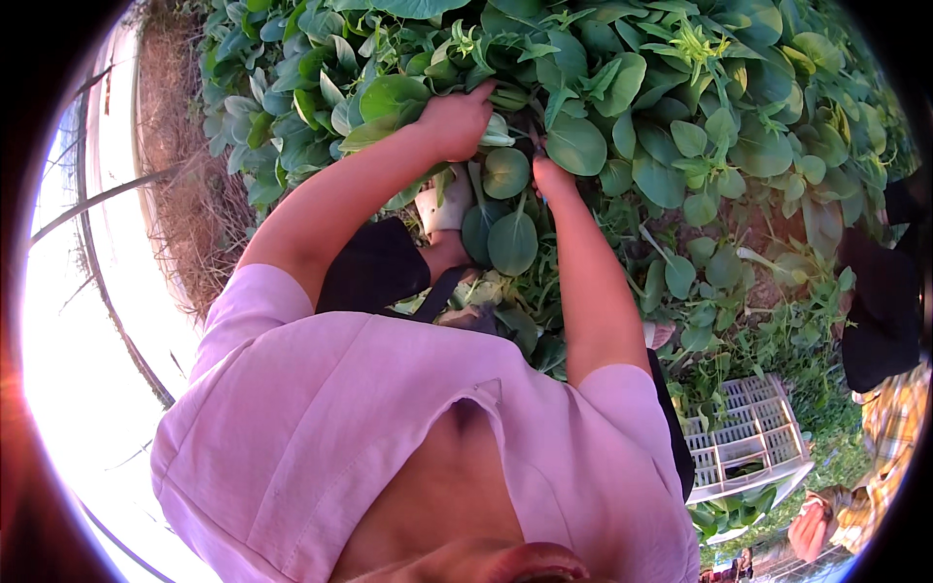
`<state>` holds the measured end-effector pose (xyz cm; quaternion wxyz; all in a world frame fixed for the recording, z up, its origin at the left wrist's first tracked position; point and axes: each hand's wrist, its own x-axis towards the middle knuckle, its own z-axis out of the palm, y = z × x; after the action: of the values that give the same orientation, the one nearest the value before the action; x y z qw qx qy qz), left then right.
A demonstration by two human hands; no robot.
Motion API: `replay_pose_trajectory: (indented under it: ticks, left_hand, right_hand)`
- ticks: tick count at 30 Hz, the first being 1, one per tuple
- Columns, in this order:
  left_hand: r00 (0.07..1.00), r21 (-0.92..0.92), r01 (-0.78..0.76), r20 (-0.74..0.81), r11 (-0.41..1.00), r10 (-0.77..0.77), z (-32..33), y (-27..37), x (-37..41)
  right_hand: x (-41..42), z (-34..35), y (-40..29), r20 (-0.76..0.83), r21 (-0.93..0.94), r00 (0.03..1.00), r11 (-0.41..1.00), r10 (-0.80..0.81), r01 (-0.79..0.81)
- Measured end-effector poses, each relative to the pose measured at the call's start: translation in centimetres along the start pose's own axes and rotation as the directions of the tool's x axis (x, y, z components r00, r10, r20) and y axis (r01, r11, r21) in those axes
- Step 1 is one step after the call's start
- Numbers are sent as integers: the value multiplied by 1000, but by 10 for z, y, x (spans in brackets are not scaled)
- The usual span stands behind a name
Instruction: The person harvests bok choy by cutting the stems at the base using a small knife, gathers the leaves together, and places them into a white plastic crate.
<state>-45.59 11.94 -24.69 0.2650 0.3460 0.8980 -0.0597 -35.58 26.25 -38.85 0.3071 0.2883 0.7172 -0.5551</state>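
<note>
My left hand (458, 125) reaches into the front of a dense bed of broad-leaved greens (656, 138). Its fingers close around a leafy green plant (497, 131) with pale, thick stalks. Just to the right, my right hand (552, 177) is low among the stems, closed around a slim dark tool (537, 138). A speck of blue shows beside its fingers; leaves hide most of the tool, so its kind is unclear. Large round leaves (512, 243) hang between my two forearms.
A light-coloured shoe (446, 200) stands below my left hand. Cut leaves (679, 275) lie on the soil at right. Behind them sits a white slatted plastic crate (743, 437) with greens beneath it. Another person's plaid sleeve (885, 444) is at the far right; dry straw (193, 189) lies left.
</note>
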Motion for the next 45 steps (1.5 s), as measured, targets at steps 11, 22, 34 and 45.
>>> replay_pose_trajectory:
  ticks: [11, 22, 34, 45]
  left_hand:
    - [914, -275, -393, -222, 878, 340, -89, 42, -90]
    - [870, -929, -348, -272, 124, 410, -178, 99, -174]
    - [857, -809, -465, -513, -358, 46, -117, 174, -205]
    - [914, -938, -319, -342, -134, 219, -113, 166, -194]
  right_hand:
    - [-165, -59, -16, -245, 595, 967, 777, -65, 203]
    - [-317, -143, -143, -588, 399, 615, 474, -525, 785]
    - [-354, -109, -103, -481, 493, 722, 527, -498, 692]
    - [-347, -95, -73, -401, 619, 791, 500, -461, 606]
